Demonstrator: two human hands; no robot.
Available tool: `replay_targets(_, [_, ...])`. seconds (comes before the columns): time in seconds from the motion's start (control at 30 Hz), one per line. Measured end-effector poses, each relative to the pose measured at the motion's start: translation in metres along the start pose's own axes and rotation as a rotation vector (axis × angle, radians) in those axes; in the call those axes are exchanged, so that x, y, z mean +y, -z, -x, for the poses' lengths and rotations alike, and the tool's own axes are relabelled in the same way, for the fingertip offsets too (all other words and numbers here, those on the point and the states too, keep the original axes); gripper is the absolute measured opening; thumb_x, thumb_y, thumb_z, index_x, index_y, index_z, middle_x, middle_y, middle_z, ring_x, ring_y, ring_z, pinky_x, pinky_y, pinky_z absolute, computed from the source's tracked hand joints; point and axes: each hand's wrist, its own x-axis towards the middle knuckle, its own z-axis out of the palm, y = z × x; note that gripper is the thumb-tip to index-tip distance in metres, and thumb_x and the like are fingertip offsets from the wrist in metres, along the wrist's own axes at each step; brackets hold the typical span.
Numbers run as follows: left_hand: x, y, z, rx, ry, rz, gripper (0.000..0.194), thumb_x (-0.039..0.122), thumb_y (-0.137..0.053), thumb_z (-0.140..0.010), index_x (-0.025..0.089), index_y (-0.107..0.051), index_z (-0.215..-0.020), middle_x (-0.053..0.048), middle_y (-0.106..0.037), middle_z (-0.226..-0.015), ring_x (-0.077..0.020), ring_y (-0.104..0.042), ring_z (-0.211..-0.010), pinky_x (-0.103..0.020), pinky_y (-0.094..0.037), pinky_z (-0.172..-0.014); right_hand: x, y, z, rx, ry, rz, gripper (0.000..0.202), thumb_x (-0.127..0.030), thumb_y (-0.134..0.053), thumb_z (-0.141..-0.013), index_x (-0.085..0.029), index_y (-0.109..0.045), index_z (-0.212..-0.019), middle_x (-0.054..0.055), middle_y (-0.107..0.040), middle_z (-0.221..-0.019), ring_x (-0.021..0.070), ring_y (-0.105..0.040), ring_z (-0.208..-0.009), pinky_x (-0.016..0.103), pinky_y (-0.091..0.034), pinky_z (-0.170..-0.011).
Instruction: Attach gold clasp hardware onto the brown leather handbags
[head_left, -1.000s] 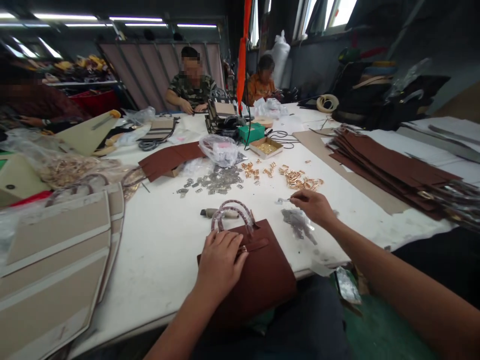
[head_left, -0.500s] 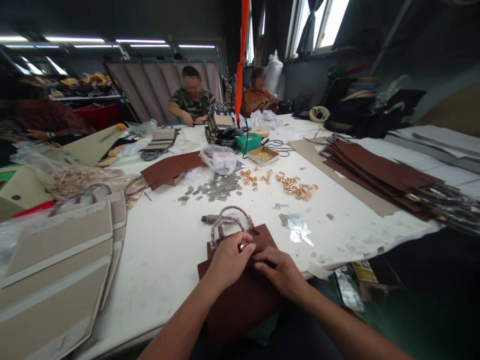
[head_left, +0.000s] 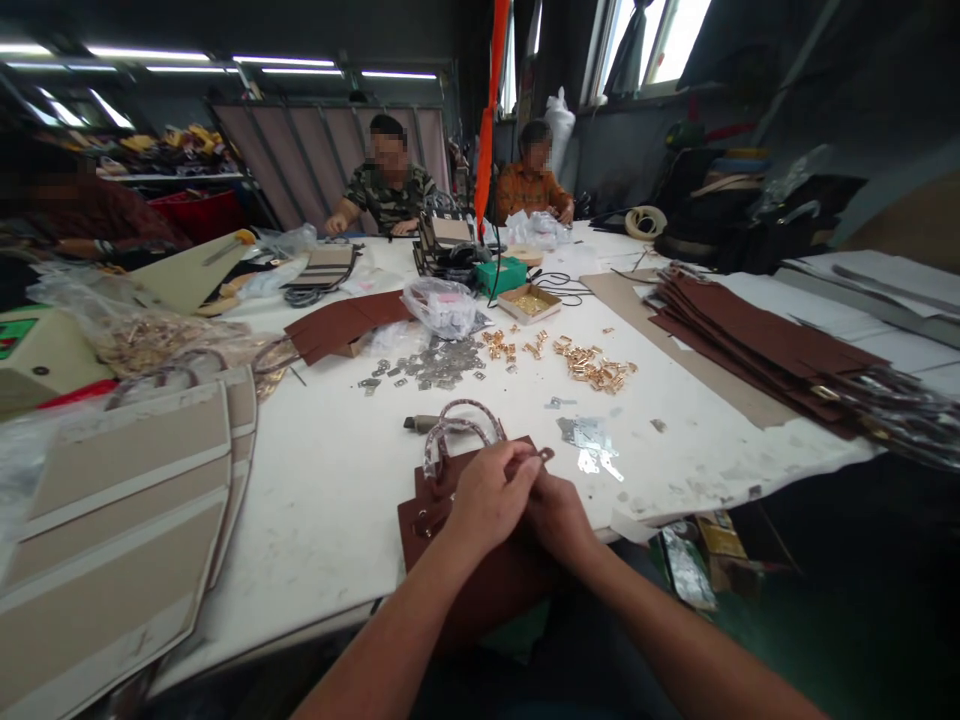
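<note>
A brown handbag point(head_left: 480, 600) leans at the table's near edge, its two plastic-wrapped handles point(head_left: 465, 410) standing up at the top. Metal fittings point(head_left: 426, 522) show on its left front. Over the bag's upper right, my left hand point(head_left: 491, 495) is closed, with thumb and fingers pinching around a small brown strap point(head_left: 546, 455). The strap's end, with a hole in it, sticks out past the fingertips. My right hand point(head_left: 562, 520) is closed against the same strap from the right, its fingers partly hidden behind my left hand. A dark-tipped tool point(head_left: 421, 424) lies behind the bag.
Grey metal plates point(head_left: 442, 362), gold clasps point(head_left: 596, 366) and shiny silver plates point(head_left: 589, 440) lie beyond the bag. Beige panels point(head_left: 127, 480) stand at left; brown leather pieces point(head_left: 757, 330) are stacked at right. Two people point(head_left: 394, 180) sit across the table, another at far left.
My left hand has moved right, from the bag's front middle to its upper right, uncovering metal fittings. My right hand has closed in beside it, and a strap end now shows.
</note>
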Motion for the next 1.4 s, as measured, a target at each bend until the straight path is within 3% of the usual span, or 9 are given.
replay_targets(0.07, [-0.017,0.005,0.005,0.063,0.012,-0.084,0.024,0.029,-0.051,-0.100,0.021,-0.068,-0.113,-0.006,-0.074,-0.113,-0.0229,-0.066,-0.107,-0.036,-0.048,-0.098,0.000,0.009,-0.005,-0.004,-0.165,-0.007,0.029,-0.048,-0.057,-0.096,-0.023,-0.072,-0.091,0.002,-0.069,-0.071,0.0200,-0.068,-0.063,0.030,-0.057,-0.059])
replay_targets(0.13, [-0.031,0.008,0.010,0.053,0.018,-0.244,0.023,0.026,-0.053,-0.098,0.018,-0.066,-0.116,-0.009,-0.072,-0.116,-0.0267,-0.064,-0.111,-0.040,-0.047,-0.100,0.000,0.018,-0.011,-0.018,-0.303,-0.039,0.031,-0.051,-0.058,-0.095,-0.022,-0.067,-0.088,-0.001,-0.066,-0.066,0.0172,-0.065,-0.055,0.025,-0.050,-0.049])
replay_targets(0.27, [-0.042,0.005,0.011,-0.017,-0.019,-0.470,0.030,0.031,-0.071,-0.087,0.017,-0.065,-0.113,-0.011,-0.070,-0.113,-0.0319,-0.062,-0.109,-0.043,-0.048,-0.095,-0.001,0.033,-0.015,-0.052,-0.358,-0.015,0.029,-0.050,-0.058,-0.093,-0.022,-0.064,-0.090,-0.001,-0.067,-0.069,0.0167,-0.068,-0.058,0.023,-0.048,-0.050])
replay_targets(0.5, [-0.038,0.011,-0.008,-0.129,0.197,-0.281,0.036,0.038,-0.080,-0.075,0.020,-0.062,-0.100,-0.004,-0.072,-0.090,-0.0247,-0.067,-0.082,-0.031,-0.045,-0.067,-0.013,0.047,-0.005,-0.055,-0.287,0.199,0.026,-0.047,-0.065,-0.089,-0.023,-0.072,-0.085,-0.001,-0.069,-0.062,0.0180,-0.066,-0.057,0.027,-0.047,-0.056])
replay_targets(0.73, [-0.041,0.021,-0.013,-0.317,0.190,-0.069,0.025,0.037,-0.073,-0.077,0.021,-0.072,-0.096,-0.003,-0.076,-0.090,-0.0235,-0.069,-0.080,-0.030,-0.048,-0.069,-0.017,0.040,0.008,-0.028,-0.157,0.274,0.018,-0.039,-0.065,-0.091,-0.024,-0.074,-0.089,0.000,-0.074,-0.071,0.0194,-0.069,-0.064,0.030,-0.050,-0.064])
replay_targets(0.97, [-0.035,0.017,-0.010,-0.308,0.183,-0.042,0.016,0.029,-0.070,-0.080,0.019,-0.075,-0.091,-0.005,-0.077,-0.089,-0.0227,-0.070,-0.082,-0.029,-0.052,-0.076,-0.017,0.034,0.017,0.002,-0.020,0.405,0.020,-0.039,-0.060,-0.094,-0.024,-0.073,-0.092,0.003,-0.075,-0.085,0.0212,-0.068,-0.075,0.032,-0.051,-0.072])
replay_targets(1.13, [-0.024,0.018,-0.003,-0.262,0.178,-0.045,0.015,0.029,-0.069,-0.081,0.020,-0.076,-0.090,-0.006,-0.077,-0.087,-0.0240,-0.070,-0.083,-0.031,-0.053,-0.077,-0.012,0.033,0.022,0.004,-0.042,0.448,0.021,-0.039,-0.059,-0.095,-0.025,-0.072,-0.105,0.005,-0.075,-0.092,0.0221,-0.068,-0.076,0.034,-0.052,-0.072])
replay_targets(1.27, [-0.014,0.020,0.000,-0.244,0.163,-0.090,0.015,0.030,-0.068,-0.080,0.019,-0.076,-0.087,-0.006,-0.076,-0.084,-0.0240,-0.068,-0.081,-0.031,-0.053,-0.074,-0.016,0.032,0.020,0.016,-0.041,0.479,0.020,-0.038,-0.060,-0.094,-0.026,-0.073,-0.103,0.004,-0.075,-0.089,0.0221,-0.069,-0.075,0.034,-0.052,-0.072])
replay_targets(1.4, [-0.010,0.020,0.001,-0.237,0.134,-0.132,0.013,0.029,-0.067,-0.081,0.019,-0.075,-0.084,-0.006,-0.076,-0.084,-0.0237,-0.068,-0.080,-0.032,-0.052,-0.074,-0.021,0.032,0.019,-0.021,0.024,0.521,0.019,-0.035,-0.057,-0.097,-0.027,-0.074,-0.101,0.004,-0.077,-0.098,0.0245,-0.071,-0.090,0.035,-0.053,-0.081])
